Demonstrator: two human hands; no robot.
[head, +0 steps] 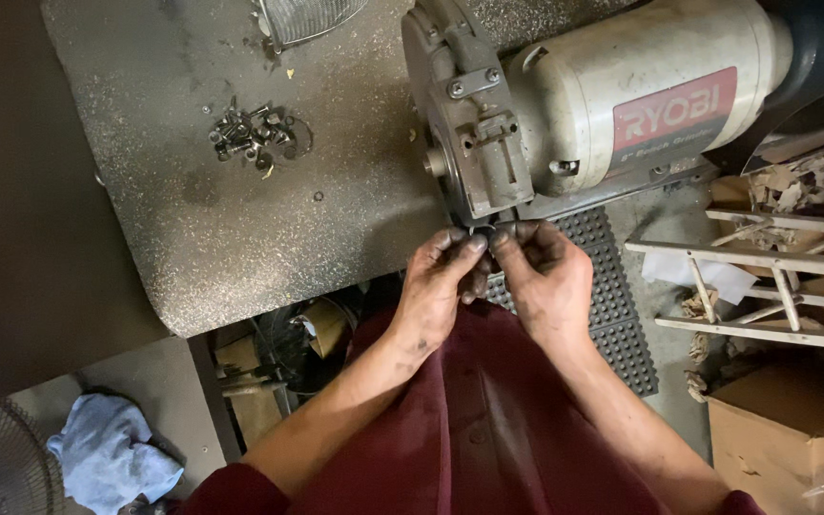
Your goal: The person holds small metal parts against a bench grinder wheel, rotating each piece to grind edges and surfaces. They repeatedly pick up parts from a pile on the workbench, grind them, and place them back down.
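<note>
- The fingers [474, 246] of both hands meet tip to tip just below the grinder's open end, pinched nearly closed around a small dark part [482, 231]. It is too small and too hidden by the fingertips to tell what it is.
- The left hand [439, 286] comes in from the near left and the right hand [547, 278] from the near right. Pinching from both sides looks like a way to steady so small a piece, though I cannot tell which hand bears it more.
- Both hands are smudged with dark grime, which fits handling oily metal parts.
- The part sits right at the lower edge of the grey housing [469, 114] of the bench grinder [622, 105], seemingly kept close to where it belongs.
- The grinder stands on the far right of the speckled counter [240, 229], its cream motor body running off to the right.
- A small heap of screws and washers [252, 133] lies on the far left of the counter, well apart from the hands, apparently gathered together so none roll away.
- A wire-mesh guard [307, 17] shows at the far edge.
- Below the counter lie a black studded mat [612, 305], a blue rag [107, 453] near left, and a cardboard box [774, 429] near right.
</note>
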